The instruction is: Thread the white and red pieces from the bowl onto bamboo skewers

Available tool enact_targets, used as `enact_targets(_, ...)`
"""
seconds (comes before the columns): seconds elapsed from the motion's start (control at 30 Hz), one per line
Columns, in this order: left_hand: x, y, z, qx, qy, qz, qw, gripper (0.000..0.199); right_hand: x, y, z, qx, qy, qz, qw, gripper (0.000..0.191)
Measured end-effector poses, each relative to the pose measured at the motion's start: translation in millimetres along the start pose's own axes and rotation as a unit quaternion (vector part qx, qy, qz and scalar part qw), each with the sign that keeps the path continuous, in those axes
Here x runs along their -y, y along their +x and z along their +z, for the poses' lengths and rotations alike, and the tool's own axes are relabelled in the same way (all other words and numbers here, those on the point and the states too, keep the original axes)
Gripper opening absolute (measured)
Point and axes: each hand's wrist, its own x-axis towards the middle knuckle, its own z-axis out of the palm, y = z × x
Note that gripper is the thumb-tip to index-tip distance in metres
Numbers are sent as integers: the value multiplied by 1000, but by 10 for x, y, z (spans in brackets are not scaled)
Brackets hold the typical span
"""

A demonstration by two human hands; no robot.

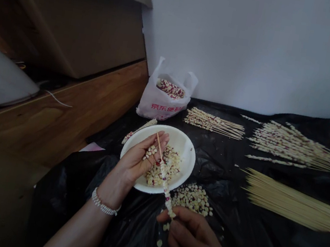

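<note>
Grips a threaded skewer [167, 197] in the right hand [191, 233], fingers closed around its lower part, bare tip angled up and away. Holds the left hand [134, 161] palm up and partly open over a white bowl [188, 165], with a few loose kernels [150, 152] resting in it and the skewer's bare tip across its fingers; cannot tell whether touching. Wears a beaded bracelet [104, 204] on the left wrist. Contains cream and dark red kernels in the bowl. Shows a kernel pile [193, 199] just beside the bowl, on black plastic sheeting [222, 176]. Includes a corn cob [143, 128] close behind the bowl, and a plastic bag [160, 106] of cobs farther back. Also includes, to the right, a small skewer bundle [212, 122] and a larger skewer bundle [293, 146], both threaded, with bare skewers [293, 202] laid nearer.
</note>
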Motion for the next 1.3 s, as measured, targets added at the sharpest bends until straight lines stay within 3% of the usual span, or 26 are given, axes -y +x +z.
enact_targets(0.13, -12, 5, 27, -53, -19, -15, 998, 51, 22, -6, -1, -4, 13, 8, 1000, 46)
enact_targets(0.47, -7, -20, 85, -47, -25, -17, 998, 46, 7, -2, 9, -2, 26, 15, 1000, 47)
enact_targets(0.73, -18, 26, 0, -60, -88, -2, 994, 48, -3, -2, 0, 6, 6, 8, 1000, 46)
enact_targets(1.1, 0, -92, 133, -95, -33, 32, 994, 57, -36, 0, 16, 49, 54, 15, 997, 41)
enact_targets(1.3, 21, -68, 91, -93, -7, 44, 995, 60, -49, -6, 25, 51, 57, 11, 997, 41)
